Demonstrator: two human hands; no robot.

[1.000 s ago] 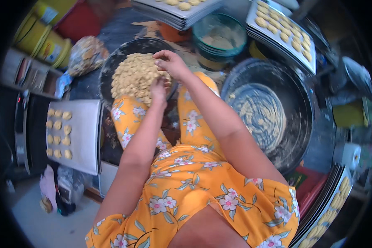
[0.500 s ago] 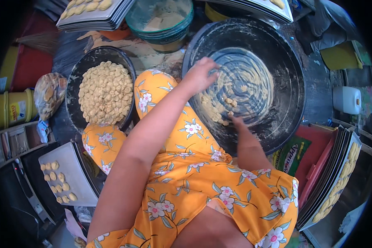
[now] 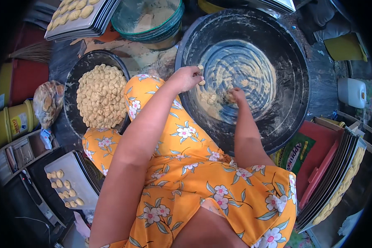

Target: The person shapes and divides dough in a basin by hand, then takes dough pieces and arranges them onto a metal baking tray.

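Black plastic basin point(image 3: 289, 89), wide and dusted with pale powder, stands beside a smaller dark basin point(image 3: 71, 93) heaped with dough pieces point(image 3: 101, 97). Over the larger basin's left side, a person's left hand point(image 3: 189, 77) grips small dough lumps point(image 3: 201, 82), while the right hand point(image 3: 237, 95) is down inside, fingers curled, its grasp unclear, near a few loose lumps point(image 3: 208, 98)

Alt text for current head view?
A person's left hand holds small pale dough pieces over a large round black powder-streaked tub; the right hand is inside. A smaller round black tub heaped with dough lumps stands left.
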